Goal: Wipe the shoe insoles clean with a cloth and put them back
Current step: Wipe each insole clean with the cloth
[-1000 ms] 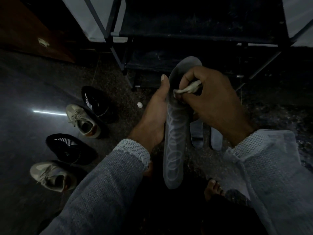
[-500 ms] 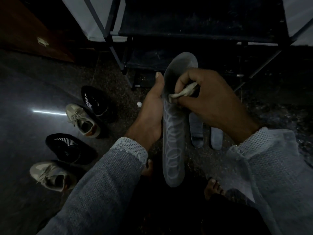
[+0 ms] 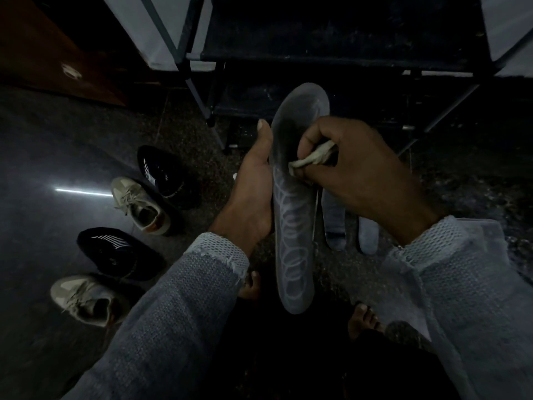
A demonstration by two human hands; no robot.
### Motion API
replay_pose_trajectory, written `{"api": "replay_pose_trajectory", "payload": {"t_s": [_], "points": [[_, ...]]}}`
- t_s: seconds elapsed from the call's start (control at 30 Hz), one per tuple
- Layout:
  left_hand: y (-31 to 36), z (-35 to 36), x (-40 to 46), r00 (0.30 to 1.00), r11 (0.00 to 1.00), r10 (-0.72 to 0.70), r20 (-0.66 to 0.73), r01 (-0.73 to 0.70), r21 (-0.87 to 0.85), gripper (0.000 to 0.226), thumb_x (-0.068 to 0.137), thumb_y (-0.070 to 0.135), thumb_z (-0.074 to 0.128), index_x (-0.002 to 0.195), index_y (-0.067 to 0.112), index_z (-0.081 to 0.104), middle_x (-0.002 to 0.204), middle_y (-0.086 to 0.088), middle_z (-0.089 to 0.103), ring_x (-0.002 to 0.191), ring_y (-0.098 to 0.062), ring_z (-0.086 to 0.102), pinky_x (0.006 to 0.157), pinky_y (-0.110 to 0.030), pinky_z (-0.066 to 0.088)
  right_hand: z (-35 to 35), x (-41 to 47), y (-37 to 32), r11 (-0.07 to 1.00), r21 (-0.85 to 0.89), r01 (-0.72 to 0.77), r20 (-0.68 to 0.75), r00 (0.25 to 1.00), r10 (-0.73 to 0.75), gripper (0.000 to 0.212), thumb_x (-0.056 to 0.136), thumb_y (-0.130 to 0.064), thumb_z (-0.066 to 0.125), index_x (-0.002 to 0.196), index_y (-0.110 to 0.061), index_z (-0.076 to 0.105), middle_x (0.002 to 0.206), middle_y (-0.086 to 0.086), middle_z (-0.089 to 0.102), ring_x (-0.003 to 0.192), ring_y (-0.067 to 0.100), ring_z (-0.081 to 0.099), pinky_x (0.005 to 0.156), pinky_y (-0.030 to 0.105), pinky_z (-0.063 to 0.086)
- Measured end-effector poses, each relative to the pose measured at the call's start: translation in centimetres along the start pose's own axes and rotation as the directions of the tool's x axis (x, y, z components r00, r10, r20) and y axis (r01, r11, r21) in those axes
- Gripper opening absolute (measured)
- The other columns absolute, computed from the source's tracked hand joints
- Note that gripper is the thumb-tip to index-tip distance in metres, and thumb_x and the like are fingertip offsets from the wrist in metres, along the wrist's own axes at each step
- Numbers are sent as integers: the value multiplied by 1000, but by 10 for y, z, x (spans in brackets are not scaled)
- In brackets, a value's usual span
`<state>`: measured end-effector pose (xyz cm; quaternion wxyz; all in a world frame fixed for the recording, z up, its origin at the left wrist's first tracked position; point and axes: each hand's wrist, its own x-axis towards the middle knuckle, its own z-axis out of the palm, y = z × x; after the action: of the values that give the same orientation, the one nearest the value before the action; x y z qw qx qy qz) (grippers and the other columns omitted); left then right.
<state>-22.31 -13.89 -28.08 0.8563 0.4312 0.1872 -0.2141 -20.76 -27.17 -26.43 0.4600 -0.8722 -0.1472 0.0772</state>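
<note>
One insole (image 3: 291, 226) runs lengthwise away from me, gripped along its edge by my left hand (image 3: 253, 192); my right hand (image 3: 354, 168) pinches the cloth (image 3: 311, 161) against its upper half.

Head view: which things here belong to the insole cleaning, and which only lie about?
Job:
- left hand holding the insole
- right hand pinching the cloth
- two insoles on the floor
- beige shoes
- black shoes

Lying about:
- dark rack
- wooden panel
</note>
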Motion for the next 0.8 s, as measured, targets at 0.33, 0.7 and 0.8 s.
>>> {"api": "replay_pose_trajectory", "payload": {"t_s": [0.33,0.7,0.8], "points": [[-3,3,-3,997,997,-48,58,51,-50,60,101,55,20,120,14,59,105,-9,71,93,-22,69,81,-37,59,4,0,0,999,26,-46,-255,966,51,19,80,-13,74,87,-17,57,78,-18,54,73,-7,54,63,6,41],[-2,3,-4,996,995,-53,68,58,-82,59,101,54,22,123,13,58,114,-13,67,101,-27,67,87,-40,57,11,-2,-11,997,83,-8,-223,975,26,21,79,-11,75,88,-16,56,78,-16,55,74,-5,54,63,7,41],[-4,3,-4,996,993,-58,72,65,-96,58,101,53,23,122,13,59,111,-12,69,96,-24,69,80,-37,59,10,-2,-10,997,73,-4,-250,968,22,22,80,-11,74,88,-17,55,79,-17,54,74,-7,53,65,6,41]]}}
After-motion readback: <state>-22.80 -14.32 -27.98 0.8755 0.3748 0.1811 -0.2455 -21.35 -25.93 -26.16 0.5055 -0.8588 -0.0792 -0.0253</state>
